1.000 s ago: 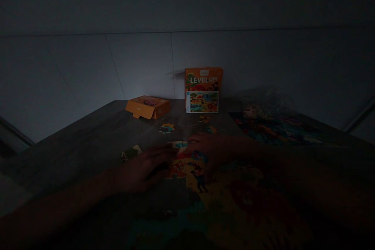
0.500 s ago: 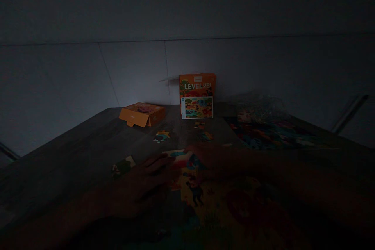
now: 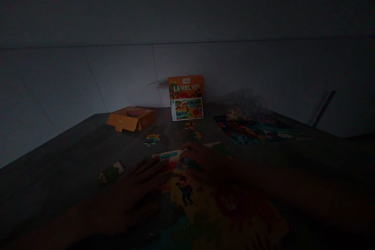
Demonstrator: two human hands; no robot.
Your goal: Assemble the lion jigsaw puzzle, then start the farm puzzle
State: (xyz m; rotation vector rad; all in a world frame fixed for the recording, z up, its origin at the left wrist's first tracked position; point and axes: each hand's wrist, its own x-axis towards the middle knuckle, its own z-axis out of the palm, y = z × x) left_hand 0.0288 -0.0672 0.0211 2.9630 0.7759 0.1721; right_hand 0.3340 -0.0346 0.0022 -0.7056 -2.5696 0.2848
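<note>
A partly assembled jigsaw puzzle (image 3: 202,207) with a lion and a rider on a dark animal lies in front of me. My left hand (image 3: 140,187) rests flat at its left edge, fingers stretched forward and slightly apart. At the puzzle's upper part, my right hand (image 3: 205,160) is curled, index finger and thumb around a bluish puzzle piece (image 3: 186,163). The dim light hides much of that grip. One loose green piece (image 3: 111,173) lies beyond my left hand, and a second loose piece (image 3: 152,139) farther off.
Two more loose pieces, one orange (image 3: 190,125) and one dark (image 3: 195,136), lie toward the back. An orange puzzle box (image 3: 186,86) stands upright behind a picture card (image 3: 187,109). An opened orange box (image 3: 131,118) lies left. On the right are a dark printed sheet (image 3: 258,131) and clear plastic wrap (image 3: 246,103).
The view has shifted right, so the table and boxes appear farther left. My right hand stays at the puzzle's upper part; my left hand remains flat by its left edge.
</note>
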